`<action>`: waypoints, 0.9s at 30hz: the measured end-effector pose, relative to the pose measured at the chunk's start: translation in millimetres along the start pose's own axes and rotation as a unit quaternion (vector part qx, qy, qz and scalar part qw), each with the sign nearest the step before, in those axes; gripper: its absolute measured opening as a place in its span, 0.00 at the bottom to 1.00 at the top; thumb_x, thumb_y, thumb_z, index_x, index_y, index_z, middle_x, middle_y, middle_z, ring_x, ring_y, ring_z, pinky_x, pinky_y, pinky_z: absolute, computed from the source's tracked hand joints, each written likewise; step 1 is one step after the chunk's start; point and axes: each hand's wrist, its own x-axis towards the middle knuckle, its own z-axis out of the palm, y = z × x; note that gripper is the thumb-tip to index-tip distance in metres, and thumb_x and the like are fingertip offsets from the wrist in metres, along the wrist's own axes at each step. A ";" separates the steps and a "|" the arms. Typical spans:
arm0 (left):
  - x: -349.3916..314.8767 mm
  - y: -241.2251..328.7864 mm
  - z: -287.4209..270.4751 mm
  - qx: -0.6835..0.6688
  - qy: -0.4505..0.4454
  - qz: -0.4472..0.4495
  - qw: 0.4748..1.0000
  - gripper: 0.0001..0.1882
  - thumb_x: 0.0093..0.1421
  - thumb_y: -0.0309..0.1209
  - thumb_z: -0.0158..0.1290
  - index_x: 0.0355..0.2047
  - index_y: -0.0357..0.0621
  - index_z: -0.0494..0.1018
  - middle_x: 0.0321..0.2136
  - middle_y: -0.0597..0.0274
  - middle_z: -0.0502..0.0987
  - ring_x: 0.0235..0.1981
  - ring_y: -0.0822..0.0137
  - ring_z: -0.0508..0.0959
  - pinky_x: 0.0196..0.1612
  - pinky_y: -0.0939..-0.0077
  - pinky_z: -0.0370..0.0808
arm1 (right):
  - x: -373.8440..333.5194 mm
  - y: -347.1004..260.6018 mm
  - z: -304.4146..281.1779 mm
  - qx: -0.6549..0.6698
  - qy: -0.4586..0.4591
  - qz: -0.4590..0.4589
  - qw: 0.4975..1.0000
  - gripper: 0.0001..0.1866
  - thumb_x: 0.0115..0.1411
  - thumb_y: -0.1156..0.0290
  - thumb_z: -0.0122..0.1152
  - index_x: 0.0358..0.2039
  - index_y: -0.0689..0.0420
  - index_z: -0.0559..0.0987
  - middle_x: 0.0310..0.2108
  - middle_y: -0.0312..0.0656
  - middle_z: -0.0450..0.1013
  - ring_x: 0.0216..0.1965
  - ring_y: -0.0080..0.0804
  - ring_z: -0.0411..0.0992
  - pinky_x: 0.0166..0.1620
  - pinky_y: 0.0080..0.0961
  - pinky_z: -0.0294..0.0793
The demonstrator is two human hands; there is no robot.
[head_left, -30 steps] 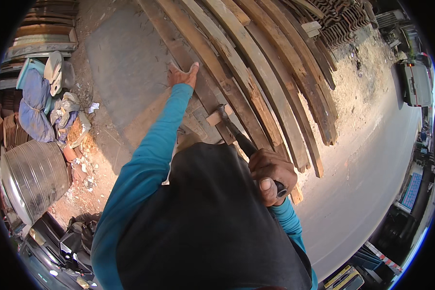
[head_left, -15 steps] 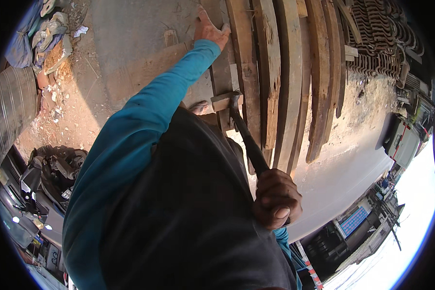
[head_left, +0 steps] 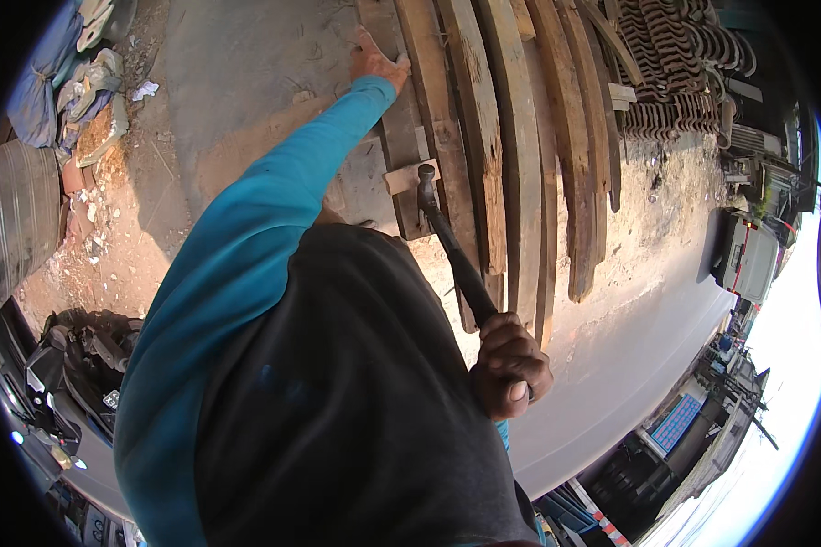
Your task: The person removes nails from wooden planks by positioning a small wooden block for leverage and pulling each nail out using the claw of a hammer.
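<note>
My left hand [head_left: 379, 67] spans a long wooden plank [head_left: 400, 132], thumb at one edge and forefinger stretched along the other; its remaining fingers are hidden. Lower right, my right hand [head_left: 513, 369] is wrapped round the dark handle of a hammer [head_left: 458, 260]. The hammer's head points away from me, above the plank's near end. A small pale wood block [head_left: 399, 179] lies across that end, partly behind the hammer head. Whether head and block touch, I cannot tell.
Several long, weathered beams [head_left: 518, 155] lie side by side right of the plank. Stacked curved roof tiles [head_left: 652, 55] stand at the far right, and a white vehicle [head_left: 748, 260] is beyond. Left are a corrugated sheet [head_left: 23, 228], a blue bundle [head_left: 41, 105] and a motorcycle [head_left: 73, 374].
The whole view has shifted, so beams, plank and both hands appear further left. The foot near the plank is now mostly hidden by my dark clothing. Both hands keep their holds.
</note>
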 end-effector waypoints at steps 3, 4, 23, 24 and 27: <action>-33.4 22.6 -9.2 0.000 -0.063 -0.005 0.998 0.57 0.56 0.48 0.61 0.73 0.38 0.37 0.62 0.31 0.62 0.63 0.39 0.66 0.66 0.59 0.67 | 0.4 -11.7 -1.9 0.021 0.043 0.010 0.999 0.21 0.69 0.60 0.56 0.22 0.60 0.67 0.14 0.40 0.64 0.15 0.33 0.62 0.24 0.34 0.67; -17.3 10.4 -2.3 -0.006 -0.016 0.008 1.000 0.57 0.57 0.47 0.61 0.73 0.39 0.37 0.61 0.30 0.65 0.60 0.38 0.70 0.62 0.56 0.71 | 41.1 4.2 9.4 0.045 0.039 0.047 0.997 0.21 0.69 0.62 0.56 0.22 0.59 0.66 0.14 0.40 0.64 0.15 0.31 0.61 0.23 0.32 0.65; 196.7 -83.9 69.9 -0.029 0.021 0.034 0.999 0.60 0.58 0.50 0.60 0.74 0.46 0.29 0.62 0.30 0.66 0.56 0.43 0.75 0.51 0.56 0.79 | 165.7 231.4 104.7 -0.089 0.011 0.112 0.990 0.20 0.72 0.65 0.45 0.21 0.54 0.62 0.10 0.35 0.55 0.11 0.24 0.54 0.19 0.29 0.62; 192.8 -83.4 73.5 -0.023 0.044 0.056 0.997 0.60 0.59 0.50 0.59 0.74 0.46 0.27 0.61 0.30 0.67 0.56 0.43 0.76 0.54 0.56 0.78 | 160.1 227.7 99.1 -0.089 0.008 0.113 0.990 0.20 0.72 0.65 0.45 0.21 0.54 0.62 0.10 0.35 0.55 0.11 0.24 0.54 0.19 0.29 0.62; 195.8 -87.7 53.4 0.010 -0.021 0.008 1.000 0.59 0.60 0.49 0.59 0.74 0.46 0.28 0.58 0.28 0.69 0.54 0.42 0.77 0.57 0.53 0.76 | 90.4 218.5 98.2 -0.006 0.056 0.061 0.997 0.24 0.71 0.58 0.52 0.21 0.60 0.67 0.14 0.42 0.66 0.16 0.31 0.63 0.27 0.35 0.69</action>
